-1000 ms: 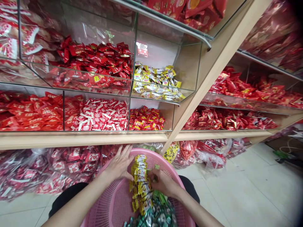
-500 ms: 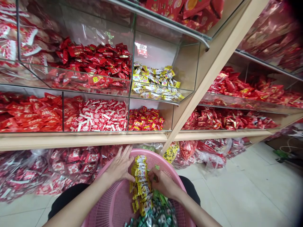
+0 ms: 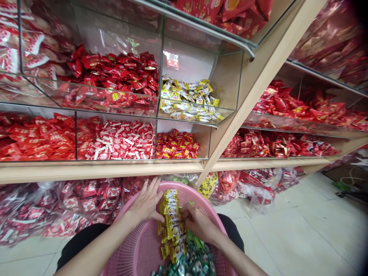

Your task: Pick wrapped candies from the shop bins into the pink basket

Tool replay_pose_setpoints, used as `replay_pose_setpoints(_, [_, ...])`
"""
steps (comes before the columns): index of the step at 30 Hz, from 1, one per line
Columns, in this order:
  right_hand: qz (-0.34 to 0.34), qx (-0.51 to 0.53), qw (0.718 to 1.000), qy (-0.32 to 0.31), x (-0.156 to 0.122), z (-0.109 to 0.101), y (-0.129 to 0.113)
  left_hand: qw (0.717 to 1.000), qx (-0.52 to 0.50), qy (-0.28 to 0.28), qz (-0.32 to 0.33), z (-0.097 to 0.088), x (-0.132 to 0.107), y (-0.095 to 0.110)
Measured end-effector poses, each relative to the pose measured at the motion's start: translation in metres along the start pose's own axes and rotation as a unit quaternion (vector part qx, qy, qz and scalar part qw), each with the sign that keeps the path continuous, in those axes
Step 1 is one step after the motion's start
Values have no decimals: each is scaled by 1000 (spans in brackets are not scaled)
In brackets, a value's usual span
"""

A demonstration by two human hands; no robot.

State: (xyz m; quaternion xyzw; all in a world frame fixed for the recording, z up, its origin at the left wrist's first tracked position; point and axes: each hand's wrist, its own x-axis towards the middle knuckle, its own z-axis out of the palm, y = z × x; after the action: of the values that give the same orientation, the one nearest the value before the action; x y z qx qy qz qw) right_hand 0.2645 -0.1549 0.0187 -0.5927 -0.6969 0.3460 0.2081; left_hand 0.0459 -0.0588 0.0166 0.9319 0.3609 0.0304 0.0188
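Observation:
A pink plastic basket (image 3: 138,234) stands in front of me between my knees. Inside it, yellow-and-white wrapped candies (image 3: 173,220) lie stacked in a column, with green wrapped candies (image 3: 198,260) beside and below them. My left hand (image 3: 148,203) rests at the basket's left rim, fingers spread and thumb stretched toward the yellow candies' left side. On the other side of the column, my right hand (image 3: 198,222) has its fingers curled together close to the yellow candies. A bit of green shows by its fingertips; what they pinch, if anything, is hidden.
Wooden shelves with clear bins rise ahead, holding red candies (image 3: 115,76), yellow-and-white candies (image 3: 186,97) and red-and-white candies (image 3: 123,140). Under the lowest board (image 3: 100,171) lie plastic bags of candy (image 3: 89,195). Pale floor tiles (image 3: 301,230) extend to the right.
Almost nothing differs. The fingers of my right hand have shifted very slightly beside the yellow candies; my left hand stays at the rim.

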Motion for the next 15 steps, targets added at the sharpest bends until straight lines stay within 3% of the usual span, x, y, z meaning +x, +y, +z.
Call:
replay_pose_setpoints(8, [34, -74, 997, 0, -6, 2, 1, 1000, 3, -17, 20, -8, -4, 3])
replay_pose_setpoints(15, [53, -67, 996, -5, -9, 0, -8, 999, -7, -31, 19, -10, -4, 9])
